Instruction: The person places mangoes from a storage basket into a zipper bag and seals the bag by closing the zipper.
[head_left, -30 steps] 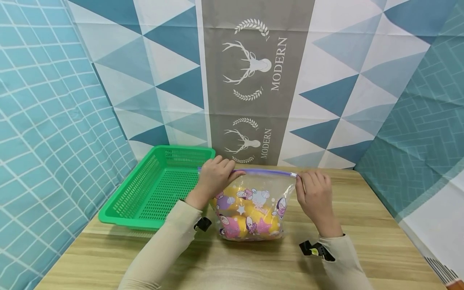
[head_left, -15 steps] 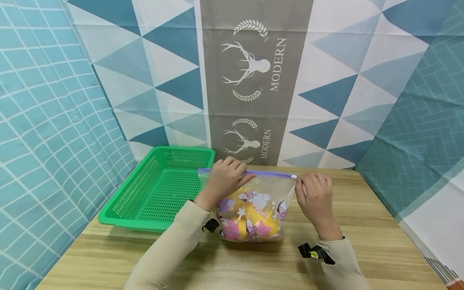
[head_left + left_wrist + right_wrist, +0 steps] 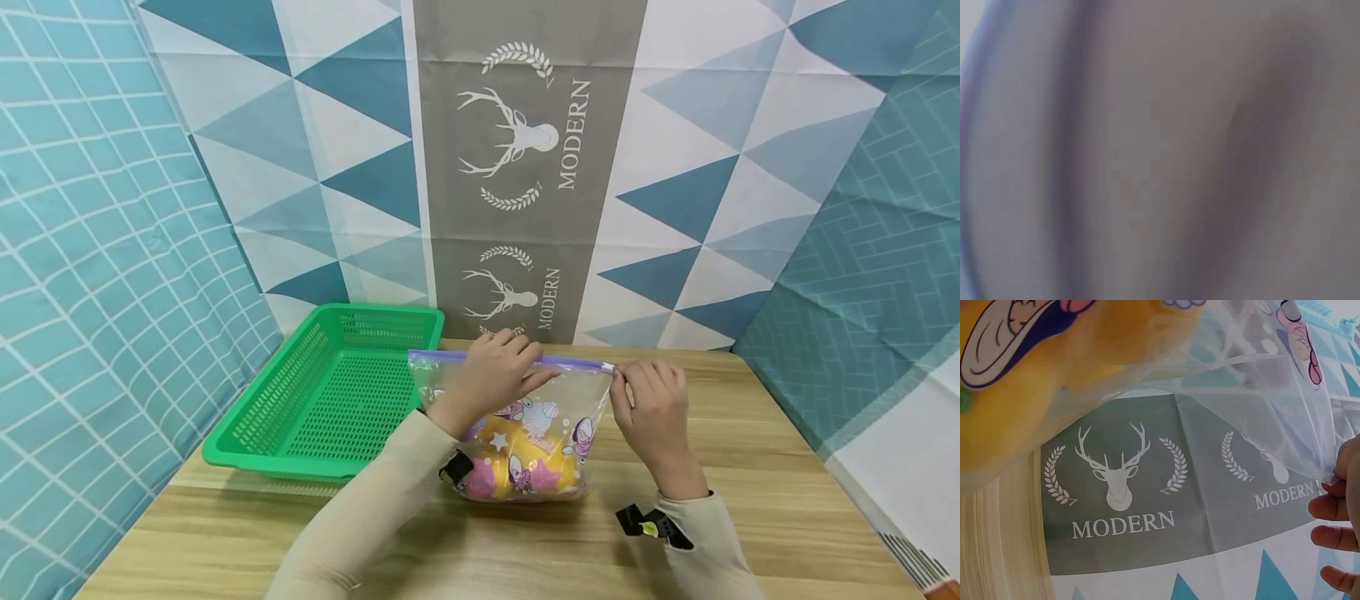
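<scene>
A clear printed zipper bag (image 3: 551, 450) stands on the table, with yellow rounded items (image 3: 1016, 412) inside whose kind I cannot tell. Its purple zip strip (image 3: 435, 357) runs along the top, and a white slider (image 3: 606, 367) sits at the right end. Midway along the strip, my left hand (image 3: 495, 375) grips the bag's top edge between thumb and fingers. My right hand (image 3: 654, 408) pinches the top right corner beside the slider; the right wrist view shows the fingertips (image 3: 1325, 508) at that corner. Blur hides everything in the left wrist view.
Left of the bag lies a green plastic basket (image 3: 322, 462) with perforated sides. The wooden table (image 3: 750, 467) ends at a patterned cloth backdrop (image 3: 675, 208) behind, and a blue tiled-print cloth (image 3: 112, 250) hangs on the left.
My left hand has slid rightward along the purple zip strip, uncovering more of the strip's left end. The right hand stays at the corner, and the bag has hardly moved.
</scene>
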A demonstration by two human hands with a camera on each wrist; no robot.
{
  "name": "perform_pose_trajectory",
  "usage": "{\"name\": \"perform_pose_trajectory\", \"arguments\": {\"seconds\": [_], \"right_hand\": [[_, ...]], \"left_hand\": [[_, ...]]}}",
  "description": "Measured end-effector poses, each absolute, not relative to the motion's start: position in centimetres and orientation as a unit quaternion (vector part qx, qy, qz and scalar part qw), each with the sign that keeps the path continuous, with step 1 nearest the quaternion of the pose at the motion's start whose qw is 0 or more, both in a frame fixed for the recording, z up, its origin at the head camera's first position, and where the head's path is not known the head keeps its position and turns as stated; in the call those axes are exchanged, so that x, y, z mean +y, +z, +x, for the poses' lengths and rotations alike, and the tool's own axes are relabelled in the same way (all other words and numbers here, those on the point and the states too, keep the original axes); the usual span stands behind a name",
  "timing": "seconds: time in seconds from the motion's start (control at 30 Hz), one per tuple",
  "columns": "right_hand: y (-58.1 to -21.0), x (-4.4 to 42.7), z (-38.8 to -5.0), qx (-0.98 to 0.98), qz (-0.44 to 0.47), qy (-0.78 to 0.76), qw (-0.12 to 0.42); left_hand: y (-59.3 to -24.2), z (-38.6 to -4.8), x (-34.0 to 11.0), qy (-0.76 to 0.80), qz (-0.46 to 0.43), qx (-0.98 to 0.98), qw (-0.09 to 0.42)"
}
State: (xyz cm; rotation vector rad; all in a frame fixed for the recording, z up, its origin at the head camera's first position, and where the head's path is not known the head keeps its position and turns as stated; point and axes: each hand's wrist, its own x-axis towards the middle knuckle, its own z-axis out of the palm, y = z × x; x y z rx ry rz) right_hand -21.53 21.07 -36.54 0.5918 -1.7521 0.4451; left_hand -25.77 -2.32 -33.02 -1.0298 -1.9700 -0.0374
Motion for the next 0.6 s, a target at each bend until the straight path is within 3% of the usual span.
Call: {"name": "perform_pose_trajectory", "arguments": {"seconds": [0.6], "right_hand": [[-36.6, 21.0, -21.5, -0.747, 0.257, 0.190, 0.584]], "left_hand": [[-33.4, -25.6, 2.1, 0.003, -0.442, -0.777, 0.449]]}}
